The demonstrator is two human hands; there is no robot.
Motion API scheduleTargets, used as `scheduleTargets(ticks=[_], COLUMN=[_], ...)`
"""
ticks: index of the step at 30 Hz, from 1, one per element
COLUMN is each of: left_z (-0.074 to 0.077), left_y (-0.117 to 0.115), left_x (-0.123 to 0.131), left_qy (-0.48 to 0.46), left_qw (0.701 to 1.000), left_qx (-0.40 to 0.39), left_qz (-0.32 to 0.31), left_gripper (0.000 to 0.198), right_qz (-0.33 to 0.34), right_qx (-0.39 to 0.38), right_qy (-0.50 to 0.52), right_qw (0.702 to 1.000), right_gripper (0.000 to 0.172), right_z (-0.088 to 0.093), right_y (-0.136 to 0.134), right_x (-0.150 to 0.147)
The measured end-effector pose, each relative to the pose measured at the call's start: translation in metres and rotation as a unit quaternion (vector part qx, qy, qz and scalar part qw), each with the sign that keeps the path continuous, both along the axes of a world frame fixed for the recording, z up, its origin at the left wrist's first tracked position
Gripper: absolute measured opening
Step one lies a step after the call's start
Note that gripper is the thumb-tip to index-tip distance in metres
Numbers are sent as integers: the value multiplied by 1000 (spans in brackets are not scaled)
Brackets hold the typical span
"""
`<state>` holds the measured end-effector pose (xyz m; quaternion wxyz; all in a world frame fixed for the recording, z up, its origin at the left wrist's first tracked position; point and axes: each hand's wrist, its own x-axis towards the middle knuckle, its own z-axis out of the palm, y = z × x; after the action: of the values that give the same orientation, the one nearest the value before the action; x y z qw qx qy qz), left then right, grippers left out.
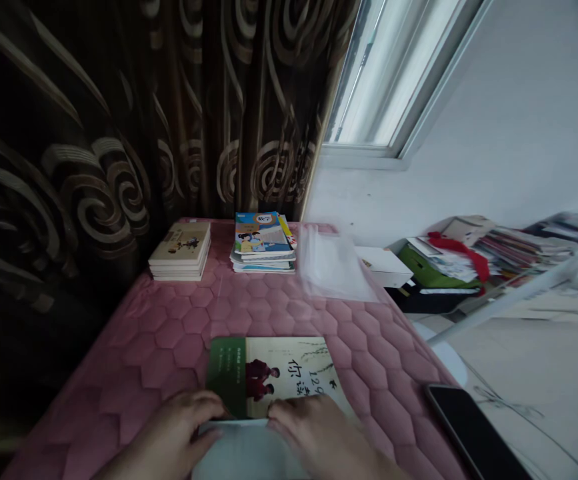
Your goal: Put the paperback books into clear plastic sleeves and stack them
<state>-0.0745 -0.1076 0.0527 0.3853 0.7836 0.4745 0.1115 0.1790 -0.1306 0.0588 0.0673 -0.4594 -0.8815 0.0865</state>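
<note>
A book (289, 373) with a green band, two figures in red and large Chinese characters lies flat on the pink quilted cloth. Just below it, a pale bluish sheet that looks like a plastic book cover (249, 450) meets the book's near edge. My left hand (179, 420) pinches the cover's left corner, thumb below and fingers curled on top. On the right side, my right hand (313, 427) is closed over the same edge, its fingers resting against the book. The book's near part is hidden by the cover and hands.
Behind lie a stack of beige books (181, 250), a stack of colourful textbooks (263, 243) and a pile of clear plastic covers (336, 267). A dark phone (473, 430) rests at the right edge. A patterned curtain (169, 120) hangs along the left and back.
</note>
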Motion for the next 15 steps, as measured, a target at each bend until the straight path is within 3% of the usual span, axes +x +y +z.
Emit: scheduleTargets(ticks=[4, 8, 11, 15], left_z=[1, -4, -12, -26], left_y=[32, 80, 112, 139], left_x=[7, 26, 40, 42], left_qy=[-93, -223, -271, -162], left_qw=[983, 945, 929, 939], left_qx=[3, 45, 32, 65], left_qz=[156, 235, 249, 296], left_gripper=[23, 31, 33, 26], right_qz=[-64, -68, -29, -56], right_qx=[147, 278, 245, 151], right_qy=[-15, 17, 27, 24], right_qw=[987, 958, 969, 987], right_gripper=[8, 29, 43, 51], right_z=[24, 43, 35, 1], right_y=[16, 45, 68, 91], right_x=[-6, -28, -43, -47])
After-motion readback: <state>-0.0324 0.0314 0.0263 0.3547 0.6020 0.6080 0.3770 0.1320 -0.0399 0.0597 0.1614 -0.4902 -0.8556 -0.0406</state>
